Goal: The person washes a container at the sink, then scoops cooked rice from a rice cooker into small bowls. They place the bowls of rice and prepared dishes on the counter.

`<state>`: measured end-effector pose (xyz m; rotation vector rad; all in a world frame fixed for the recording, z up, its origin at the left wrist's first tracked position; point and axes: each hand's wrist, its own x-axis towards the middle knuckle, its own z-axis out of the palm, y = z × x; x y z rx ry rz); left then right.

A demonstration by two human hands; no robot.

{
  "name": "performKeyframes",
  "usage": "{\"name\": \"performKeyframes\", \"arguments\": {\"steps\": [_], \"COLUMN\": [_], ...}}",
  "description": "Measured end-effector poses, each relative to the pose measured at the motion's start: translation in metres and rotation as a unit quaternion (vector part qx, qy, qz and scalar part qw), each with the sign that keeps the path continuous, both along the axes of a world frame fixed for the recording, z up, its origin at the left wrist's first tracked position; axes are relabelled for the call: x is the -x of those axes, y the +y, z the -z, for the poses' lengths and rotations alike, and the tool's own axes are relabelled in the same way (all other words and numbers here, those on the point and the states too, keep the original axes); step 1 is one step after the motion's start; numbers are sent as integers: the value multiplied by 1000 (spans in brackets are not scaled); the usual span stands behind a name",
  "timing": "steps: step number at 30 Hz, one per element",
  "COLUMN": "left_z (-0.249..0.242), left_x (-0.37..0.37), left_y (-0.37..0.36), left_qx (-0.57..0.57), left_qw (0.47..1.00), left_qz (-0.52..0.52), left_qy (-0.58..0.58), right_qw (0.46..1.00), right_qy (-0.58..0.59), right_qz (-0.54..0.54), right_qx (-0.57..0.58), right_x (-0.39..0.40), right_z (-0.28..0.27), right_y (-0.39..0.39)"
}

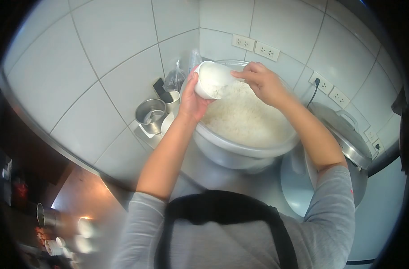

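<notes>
My left hand is wrapped round a white bowl, which is tilted with its mouth toward the right. Some cooked rice shows inside it. In my right hand is a whitish rice paddle, its blade at the bowl's mouth; my fingers close on its end, and its outline is hard to make out. Both hands are above a large round metal basin, which holds a broad heap of cooked white rice.
Left of the basin stand a small metal pot, a white cup and clear plastic bags. To the right is a big metal cooker with a handled lid. Tiled walls with sockets enclose the corner.
</notes>
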<state>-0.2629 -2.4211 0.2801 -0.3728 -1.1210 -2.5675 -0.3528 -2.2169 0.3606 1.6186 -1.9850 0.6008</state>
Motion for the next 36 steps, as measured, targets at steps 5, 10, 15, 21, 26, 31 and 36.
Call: {"name": "performKeyframes", "arguments": {"steps": [5, 10, 15, 21, 26, 31, 36], "left_z": [-3, -8, -12, -7, -11, -9, -13], "left_x": [-2, -5, -9, -5, -7, -4, -6], "left_y": [1, 2, -2, -6, 1, -3, 3], "left_qx": [-6, -36, -40, -66, -82, -57, -57], "left_qw": [999, 997, 992, 990, 993, 996, 994], "left_qz": [-16, -3, 96, 115, 63, 57, 34], "left_qy": [-29, -61, -69, -43, -52, -48, -88], "right_qw": [997, 988, 981, 981, 995, 986, 996], "right_qy": [13, 123, 182, -137, -54, -127, -46], "right_qz": [16, 7, -27, -22, 1, -22, -73], "right_qx": [73, 97, 59, 136, 89, 101, 18], "right_x": [0, 7, 16, 8, -23, -28, -22], "right_z": [26, 29, 25, 1, 31, -1, 6], "right_y": [-11, -16, -14, -8, -11, -7, -4]}}
